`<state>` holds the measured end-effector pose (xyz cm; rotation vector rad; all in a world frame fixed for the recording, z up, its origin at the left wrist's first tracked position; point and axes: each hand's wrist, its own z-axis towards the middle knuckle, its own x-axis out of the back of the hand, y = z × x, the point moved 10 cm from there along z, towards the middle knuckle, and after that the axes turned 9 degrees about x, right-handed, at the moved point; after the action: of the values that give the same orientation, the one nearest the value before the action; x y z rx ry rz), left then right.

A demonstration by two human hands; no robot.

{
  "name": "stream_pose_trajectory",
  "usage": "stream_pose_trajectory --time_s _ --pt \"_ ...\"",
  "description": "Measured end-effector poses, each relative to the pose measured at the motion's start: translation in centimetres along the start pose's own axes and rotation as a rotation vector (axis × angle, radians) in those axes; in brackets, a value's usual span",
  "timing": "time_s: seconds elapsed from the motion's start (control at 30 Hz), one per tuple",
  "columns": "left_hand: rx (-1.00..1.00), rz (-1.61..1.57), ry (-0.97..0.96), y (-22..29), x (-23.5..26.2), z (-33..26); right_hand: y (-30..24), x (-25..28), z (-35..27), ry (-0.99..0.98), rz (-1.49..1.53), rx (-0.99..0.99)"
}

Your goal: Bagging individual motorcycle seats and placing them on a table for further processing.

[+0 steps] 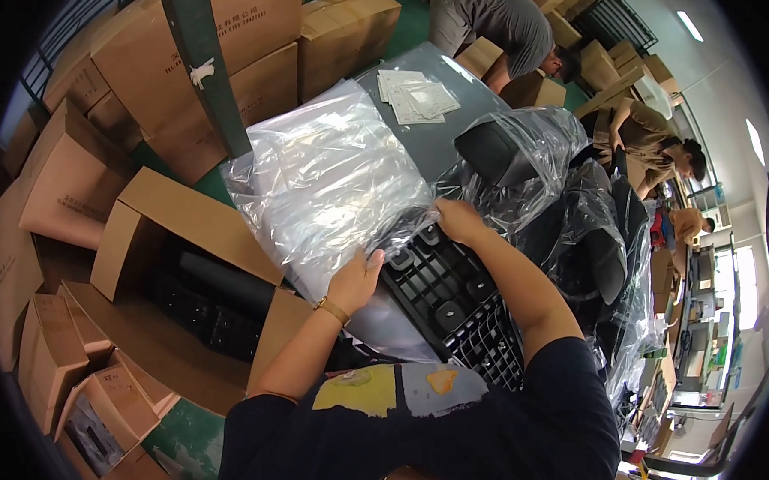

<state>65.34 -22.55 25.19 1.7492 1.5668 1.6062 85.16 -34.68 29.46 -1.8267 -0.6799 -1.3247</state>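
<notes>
A black plastic panel with a ribbed grid lies in front of me, its near end close to my body. Clear plastic bag film covers its far end. My left hand is closed on the film at the panel's left side, thumb on top. At the far right corner, my right hand is closed on the film's edge, its fingers partly hidden. Beyond the hands, a stack of clear plastic bags spreads over the table. I cannot tell how far the panel sits inside the film.
An open carton with black parts stands at the left. Plastic-wrapped black chair parts crowd the right. Printed sheets lie on the grey table. A green post rises beyond. One person bends over cartons at the far side; others work farther right.
</notes>
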Motion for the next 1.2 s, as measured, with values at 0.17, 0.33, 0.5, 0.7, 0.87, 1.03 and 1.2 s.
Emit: stream_pose_trajectory --time_s 0.17,0.33,0.5,0.7,0.87,1.03,1.2 --pt "0.070 0.185 -0.115 3.4 0.0 -1.1 2.3 4.3 1.9 0.224 -0.006 -0.087" --pt "0.024 0.301 0.142 5.1 2.3 -1.8 5.2 3.2 -4.1 0.214 0.374 -0.275" --pt "-0.456 0.278 0.608 10.8 4.2 -6.2 6.9 -0.7 -17.4 0.078 0.564 -0.333" --pt "-0.652 0.290 0.470 14.1 1.1 -6.6 5.1 -4.3 -38.5 0.400 0.698 -0.580" --pt "-0.751 0.302 0.383 14.6 -1.6 -7.7 0.4 -13.2 -50.4 0.038 0.565 -0.773" --pt "-0.784 0.285 0.416 14.7 -1.3 -9.3 -2.9 -20.3 -50.9 0.461 1.840 -0.896" --pt "-0.837 0.227 0.507 18.0 1.8 -10.8 -7.0 -14.4 -47.3 0.405 2.058 -0.644"
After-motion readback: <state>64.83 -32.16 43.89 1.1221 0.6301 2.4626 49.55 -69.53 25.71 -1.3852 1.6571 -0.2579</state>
